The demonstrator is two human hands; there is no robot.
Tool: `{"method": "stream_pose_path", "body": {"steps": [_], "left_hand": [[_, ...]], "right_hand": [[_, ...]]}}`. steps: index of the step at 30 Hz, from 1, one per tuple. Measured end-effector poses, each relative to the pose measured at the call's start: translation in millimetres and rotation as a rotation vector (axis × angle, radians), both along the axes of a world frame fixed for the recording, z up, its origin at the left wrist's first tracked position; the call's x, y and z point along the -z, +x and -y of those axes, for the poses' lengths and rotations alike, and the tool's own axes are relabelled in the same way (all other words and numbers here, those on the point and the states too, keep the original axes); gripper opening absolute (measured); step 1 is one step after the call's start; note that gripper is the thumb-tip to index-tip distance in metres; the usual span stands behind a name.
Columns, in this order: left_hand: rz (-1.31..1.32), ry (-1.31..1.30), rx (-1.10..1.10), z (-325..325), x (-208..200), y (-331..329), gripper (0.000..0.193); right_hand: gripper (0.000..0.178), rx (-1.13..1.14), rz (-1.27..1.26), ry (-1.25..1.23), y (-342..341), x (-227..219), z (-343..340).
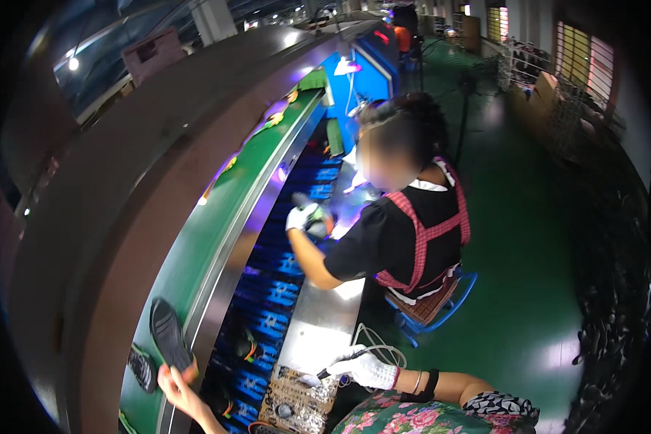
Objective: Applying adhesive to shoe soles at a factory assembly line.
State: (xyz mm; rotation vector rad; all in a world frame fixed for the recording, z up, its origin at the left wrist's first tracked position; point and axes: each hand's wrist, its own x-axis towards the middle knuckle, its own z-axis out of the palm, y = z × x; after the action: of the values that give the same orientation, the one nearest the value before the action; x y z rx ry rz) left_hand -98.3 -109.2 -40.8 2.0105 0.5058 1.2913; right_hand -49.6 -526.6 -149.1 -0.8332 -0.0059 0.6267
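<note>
My bare left hand (181, 394) pinches the near end of a dark shoe (168, 333) over the green conveyor belt (195, 249); the shoe's grey sole faces up. A second dark, patterned shoe sole (142, 369) lies on the belt just left of it. In a white knitted glove, my right hand (367, 369) closes round a slim black-handled tool (333, 371). That tool points left over a stained, crusted metal work plate (300, 398); its tip is too small to make out. A round cup-like thing (285, 411) sits on the plate.
A co-worker in a checked apron (427, 231) sits ahead on a blue-framed chair (434, 307), a white-gloved hand (301, 215) on a blurred shoe. Blue racks (271, 318) run between belt and metal ledge (325, 329). Cables (380, 340) loop beside my right hand. A curved machine housing (116, 181) overhangs the left.
</note>
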Motion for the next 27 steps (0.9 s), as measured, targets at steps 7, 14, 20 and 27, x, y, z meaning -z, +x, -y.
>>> {"method": "stream_pose_path", "body": {"steps": [7,14,20,27], "left_hand": [[-0.093,-0.507,0.283,106.6,-2.5,-55.0,0.061],[-0.116,-1.355,0.695,103.2,76.5,-47.0,0.062],[-0.106,-1.367,0.832,167.5,125.3,-73.0,0.070],[0.168,-1.597,0.808,221.2,97.2,-73.3,0.084]], "right_hand": [[0.016,-0.117,0.075,-0.196,0.3,-51.9,23.6],[0.021,-0.147,0.290,-0.043,9.0,-81.7,13.2],[0.024,-0.128,0.614,-0.118,-2.3,-100.4,4.1],[0.016,-0.095,0.465,0.047,-15.1,-93.1,-25.3]]}}
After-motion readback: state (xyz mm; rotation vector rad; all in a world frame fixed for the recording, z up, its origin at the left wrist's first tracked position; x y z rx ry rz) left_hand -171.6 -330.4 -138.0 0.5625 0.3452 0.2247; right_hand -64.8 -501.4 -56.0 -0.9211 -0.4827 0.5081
